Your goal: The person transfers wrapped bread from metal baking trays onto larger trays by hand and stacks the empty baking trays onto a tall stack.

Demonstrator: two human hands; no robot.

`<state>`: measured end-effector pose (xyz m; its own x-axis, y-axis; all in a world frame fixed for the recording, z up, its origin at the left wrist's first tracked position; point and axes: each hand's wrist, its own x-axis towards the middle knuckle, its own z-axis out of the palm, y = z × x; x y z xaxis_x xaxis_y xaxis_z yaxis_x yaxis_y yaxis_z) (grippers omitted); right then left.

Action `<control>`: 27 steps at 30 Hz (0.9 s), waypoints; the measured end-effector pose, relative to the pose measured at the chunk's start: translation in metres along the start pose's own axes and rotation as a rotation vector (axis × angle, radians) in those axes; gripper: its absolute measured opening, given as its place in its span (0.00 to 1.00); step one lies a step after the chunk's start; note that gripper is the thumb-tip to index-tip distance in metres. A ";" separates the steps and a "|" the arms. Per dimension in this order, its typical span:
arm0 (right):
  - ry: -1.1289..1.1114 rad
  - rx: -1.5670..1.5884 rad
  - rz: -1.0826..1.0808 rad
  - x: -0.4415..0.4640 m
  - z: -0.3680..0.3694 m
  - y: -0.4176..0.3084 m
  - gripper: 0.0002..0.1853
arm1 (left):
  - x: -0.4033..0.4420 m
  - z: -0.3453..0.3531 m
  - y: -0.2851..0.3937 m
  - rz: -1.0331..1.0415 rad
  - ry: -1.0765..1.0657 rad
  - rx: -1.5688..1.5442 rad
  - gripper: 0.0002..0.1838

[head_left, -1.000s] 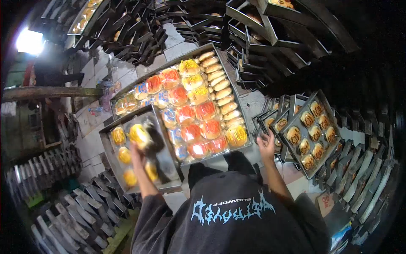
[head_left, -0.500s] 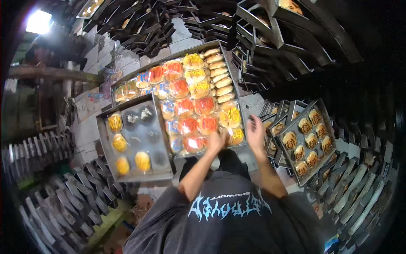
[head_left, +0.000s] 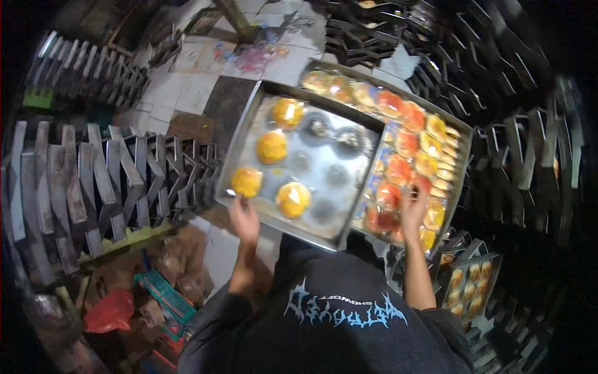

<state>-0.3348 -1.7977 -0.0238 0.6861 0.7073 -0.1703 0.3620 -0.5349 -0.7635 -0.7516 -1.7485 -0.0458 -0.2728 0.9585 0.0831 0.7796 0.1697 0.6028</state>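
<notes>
My left hand (head_left: 245, 222) is at the near left edge of a dark metal tray (head_left: 295, 233). Its fingertips are closed on the near side of a yellow-topped bun (head_left: 246, 179). Three more such buns lie in this tray, one of them a yellow bun (head_left: 293, 199) close by; dark round marks show on its bare metal. My right hand (head_left: 413, 209) hovers over a second, larger tray (head_left: 458, 193) full of buns in clear wrappers. Its fingers are bent and apart beside a red-marked wrapped bun (head_left: 422, 183), and I make out nothing between them.
Stacked metal trays (head_left: 93, 181) crowd the left side, and more stacks (head_left: 523, 149) rise on the right. A tray of patterned buns (head_left: 470, 280) stands lower right. On the floor lie a red plastic bag (head_left: 111, 311) and a teal crate (head_left: 165, 296).
My view has turned left. My left hand has moved from the wrapped buns to a yellow bun in the left tray. My right hand has come from the tray's right edge over the wrapped buns.
</notes>
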 end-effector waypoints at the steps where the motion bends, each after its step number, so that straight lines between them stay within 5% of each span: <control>1: -0.146 -0.033 0.000 -0.024 0.045 -0.032 0.21 | 0.033 -0.012 0.010 0.071 0.003 0.130 0.17; 3: -0.351 -0.053 -0.067 -0.076 0.143 -0.074 0.25 | 0.093 -0.001 -0.024 0.123 -0.031 0.003 0.20; 4: -0.592 -0.083 0.163 -0.103 0.192 -0.073 0.34 | 0.119 -0.002 -0.018 0.076 -0.125 -0.100 0.21; 8: -0.404 -0.309 0.322 -0.163 0.281 -0.147 0.46 | 0.165 0.034 0.028 0.068 -0.366 -0.083 0.34; 10: -0.345 -0.397 0.378 -0.160 0.293 -0.152 0.48 | 0.172 0.065 0.050 0.019 -0.409 0.221 0.46; 12: -0.401 -0.491 0.066 -0.148 0.296 -0.145 0.49 | 0.175 0.091 0.059 0.009 -0.492 0.318 0.50; 18: -0.599 -0.658 -0.192 -0.134 0.246 -0.123 0.48 | 0.156 0.136 0.068 0.064 -0.422 0.620 0.55; 22: -0.597 -0.522 -0.130 -0.085 0.139 -0.139 0.49 | 0.169 0.134 0.057 0.135 -0.412 0.172 0.54; 24: -0.444 -0.522 -0.057 -0.044 0.063 -0.117 0.46 | 0.166 0.103 0.063 0.204 -0.366 -0.024 0.46; 26: 0.058 -0.481 -0.089 0.004 0.004 -0.055 0.42 | 0.138 0.066 0.121 -0.066 -0.452 -0.322 0.38; 27: 0.060 -0.482 0.102 0.033 -0.032 -0.018 0.43 | 0.120 0.061 0.144 -0.022 -0.438 -0.271 0.40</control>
<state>-0.2983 -1.7794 0.0044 0.7631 0.6199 -0.1826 0.5317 -0.7629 -0.3677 -0.6380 -1.5950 0.0026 0.0190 0.9713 -0.2372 0.5864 0.1814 0.7894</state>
